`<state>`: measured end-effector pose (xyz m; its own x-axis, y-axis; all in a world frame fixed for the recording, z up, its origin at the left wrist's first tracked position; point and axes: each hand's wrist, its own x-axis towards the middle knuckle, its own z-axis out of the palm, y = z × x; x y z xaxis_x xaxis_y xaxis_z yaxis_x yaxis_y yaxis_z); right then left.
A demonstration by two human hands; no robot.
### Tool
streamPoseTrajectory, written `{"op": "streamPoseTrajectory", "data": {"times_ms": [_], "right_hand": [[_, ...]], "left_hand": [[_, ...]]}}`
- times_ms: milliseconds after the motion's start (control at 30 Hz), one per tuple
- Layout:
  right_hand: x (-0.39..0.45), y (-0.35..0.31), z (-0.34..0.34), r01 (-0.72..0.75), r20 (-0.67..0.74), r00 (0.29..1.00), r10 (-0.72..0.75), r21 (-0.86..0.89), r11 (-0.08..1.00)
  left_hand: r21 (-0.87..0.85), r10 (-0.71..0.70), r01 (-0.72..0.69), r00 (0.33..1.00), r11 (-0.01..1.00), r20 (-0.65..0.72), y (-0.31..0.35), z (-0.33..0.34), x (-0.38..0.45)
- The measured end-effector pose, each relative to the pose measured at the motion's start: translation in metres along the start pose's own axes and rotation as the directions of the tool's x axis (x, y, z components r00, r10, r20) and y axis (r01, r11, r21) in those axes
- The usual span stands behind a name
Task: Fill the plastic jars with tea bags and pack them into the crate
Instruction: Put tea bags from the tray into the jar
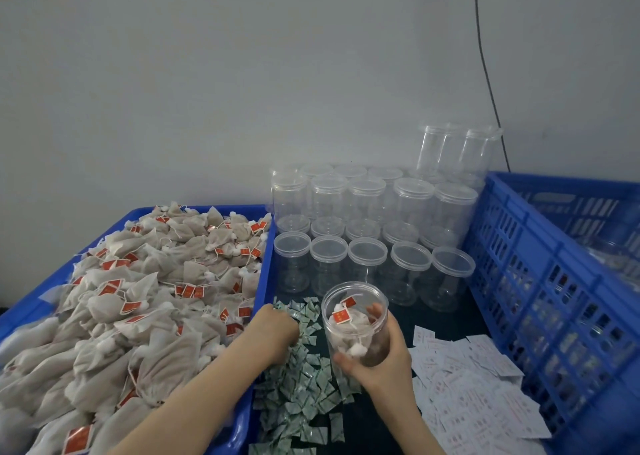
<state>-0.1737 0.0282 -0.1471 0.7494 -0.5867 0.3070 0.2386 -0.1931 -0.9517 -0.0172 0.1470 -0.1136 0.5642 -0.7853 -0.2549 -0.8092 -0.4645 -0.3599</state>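
A worker's right hand (382, 357) grips an open, upright plastic jar (355, 323) already holding tea bags, while the left hand (277, 330), just to the jar's left, reaches fingers-down into the small green sachets (301, 385); whether it pinches one cannot be told. The tea bags (138, 299) fill the tray at left, empty jars (367, 233) stand behind, and the blue crate (554, 281) waits on the right, nearer the jar-holding hand

Plain grey wall (242, 74), thin black cable (485, 67) hanging down it.
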Motion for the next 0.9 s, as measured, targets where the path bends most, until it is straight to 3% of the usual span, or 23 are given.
{"op": "streamPoseTrajectory", "data": {"times_ms": [133,400,900], "right_hand": [[-0.001,0.003,-0.005,-0.015,-0.004,1.000,0.015,0.013,1.000],[0.000,0.004,-0.007,-0.022,-0.015,1.000,0.023,0.048,0.999],[-0.003,0.007,-0.010,-0.020,-0.013,1.000,0.021,0.063,0.998]], "left_hand": [[0.210,-0.045,0.023,0.994,0.977,0.101,0.010,0.009,0.008],[0.188,-0.003,-0.026,0.988,0.982,0.156,0.018,0.010,0.014],[0.169,-0.098,0.100,0.995,0.981,-0.019,0.017,0.002,0.013]]}}
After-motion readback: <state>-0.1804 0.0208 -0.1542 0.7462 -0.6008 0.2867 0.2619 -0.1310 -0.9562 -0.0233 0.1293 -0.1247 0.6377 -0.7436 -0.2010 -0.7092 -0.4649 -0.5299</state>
